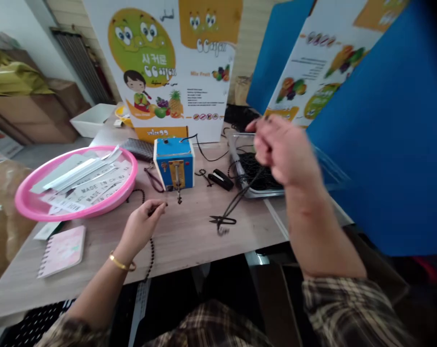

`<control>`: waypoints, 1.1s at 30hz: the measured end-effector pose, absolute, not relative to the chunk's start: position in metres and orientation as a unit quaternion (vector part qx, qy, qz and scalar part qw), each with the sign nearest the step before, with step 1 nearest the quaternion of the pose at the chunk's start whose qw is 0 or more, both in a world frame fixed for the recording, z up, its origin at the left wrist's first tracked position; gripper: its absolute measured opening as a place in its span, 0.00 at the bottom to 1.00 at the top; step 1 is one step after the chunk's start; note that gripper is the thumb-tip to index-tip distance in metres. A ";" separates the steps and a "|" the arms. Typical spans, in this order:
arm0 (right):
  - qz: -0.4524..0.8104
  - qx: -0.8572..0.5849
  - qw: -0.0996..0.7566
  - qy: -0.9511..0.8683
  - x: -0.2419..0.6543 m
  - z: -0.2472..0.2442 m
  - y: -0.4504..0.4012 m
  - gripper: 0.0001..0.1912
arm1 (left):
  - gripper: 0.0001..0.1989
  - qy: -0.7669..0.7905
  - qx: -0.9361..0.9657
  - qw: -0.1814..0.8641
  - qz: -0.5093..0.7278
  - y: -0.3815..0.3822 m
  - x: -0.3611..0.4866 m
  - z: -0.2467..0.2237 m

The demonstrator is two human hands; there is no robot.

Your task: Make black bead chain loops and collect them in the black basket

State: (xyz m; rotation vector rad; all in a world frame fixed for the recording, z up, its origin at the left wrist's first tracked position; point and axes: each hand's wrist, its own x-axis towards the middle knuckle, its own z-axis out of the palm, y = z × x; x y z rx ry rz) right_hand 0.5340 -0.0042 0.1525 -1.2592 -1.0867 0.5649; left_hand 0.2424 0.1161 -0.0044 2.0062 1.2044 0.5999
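Observation:
My left hand [143, 225] is pinched closed over the table, on a strand of dark beads [152, 255] that hangs below it past the table's front edge. My right hand [281, 149], slightly blurred, is raised above a clear plastic tray [260, 193] heaped with black strands [256, 166]. Its fingers are curled shut, and a black cord [236, 197] slants from it down to the table, near small black thread snips [223, 220]. Between my hands stands a blue and white box-shaped device [175, 164] with a brass-coloured front plate and a short dark chain hanging from it.
At left, a pink basin [75, 214] holds printed label strips, with a spiral notebook [62, 250] before it. A black stapler [221, 180] lies beside the device. Printed cartons [204, 106] stand behind, and a blue panel [392, 144] closes off the right.

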 end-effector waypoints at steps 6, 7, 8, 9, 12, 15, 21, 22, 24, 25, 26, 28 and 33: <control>-0.169 -0.655 0.561 -0.477 0.608 0.241 -0.015 0.11 | 0.21 0.421 0.692 0.512 0.287 0.075 0.239 -0.001; -0.206 -0.710 0.502 -0.449 0.615 0.236 -0.014 0.09 | 0.21 0.407 0.657 0.558 0.301 0.068 0.242 -0.001; -0.237 -0.755 0.440 -0.425 0.617 0.224 -0.015 0.09 | 0.22 0.389 0.617 0.607 0.315 0.060 0.245 -0.001; -0.256 -0.783 0.385 -0.416 0.615 0.206 -0.016 0.14 | 0.22 0.369 0.573 0.655 0.327 0.053 0.249 0.000; -0.217 -0.753 0.378 -0.493 0.574 0.126 -0.028 0.15 | 0.25 0.315 0.453 0.758 0.348 0.032 0.262 0.002; 0.122 -0.658 0.469 -0.576 0.498 0.039 -0.050 0.12 | 0.27 0.294 0.396 0.800 0.343 0.011 0.274 0.000; 0.308 -0.596 0.601 -0.434 0.396 -0.044 -0.087 0.14 | 0.27 0.316 0.431 0.785 0.313 -0.021 0.287 -0.018; 0.317 -0.597 0.616 -0.405 0.392 -0.048 -0.090 0.14 | 0.28 0.322 0.442 0.784 0.294 -0.024 0.288 -0.021; 0.362 -0.584 0.631 -0.359 0.391 -0.052 -0.098 0.15 | 0.28 0.334 0.461 0.781 0.257 -0.030 0.291 -0.026; 0.385 -0.576 0.635 -0.341 0.393 -0.053 -0.102 0.15 | 0.29 0.338 0.473 0.777 0.240 -0.033 0.292 -0.028; 0.396 -0.574 0.639 -0.325 0.396 -0.054 -0.106 0.16 | 0.29 0.340 0.495 0.770 0.217 -0.034 0.292 -0.029; 0.362 -0.594 0.658 -0.288 0.409 -0.058 -0.118 0.17 | 0.27 0.332 0.576 0.734 0.139 -0.035 0.291 -0.029; 0.176 -0.621 0.757 -0.105 0.473 -0.082 -0.164 0.18 | 0.22 0.261 0.781 0.562 -0.071 -0.021 0.280 -0.029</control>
